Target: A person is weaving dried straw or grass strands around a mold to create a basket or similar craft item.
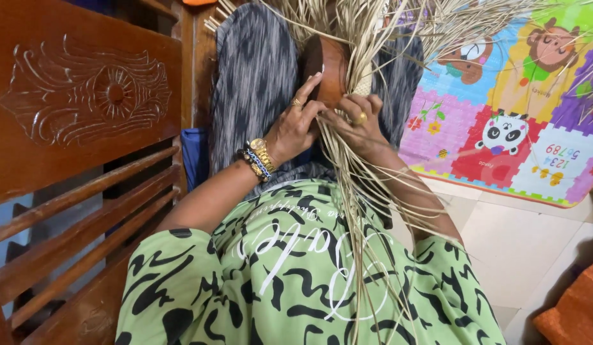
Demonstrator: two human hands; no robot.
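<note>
Straw strands (363, 38) over brown wooden block (327, 67), both hands (295, 124) (359, 121) gripping.

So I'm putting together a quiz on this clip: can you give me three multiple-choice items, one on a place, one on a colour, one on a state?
1. Where does the carved wooden frame stand?
A. left of the hands
B. right of the hands
C. under the mat

2. What colour is the wrist watch?
A. silver
B. gold
C. black

3. What is the left hand doing?
A. hanging free
B. resting flat on the floor
C. touching the brown wooden block

Answers:
1 A, the frame fills the left edge of the view.
2 B, the band shines gold on the left wrist.
3 C, its fingers lie against the block while the right hand grips the straw strands beside it.
</note>
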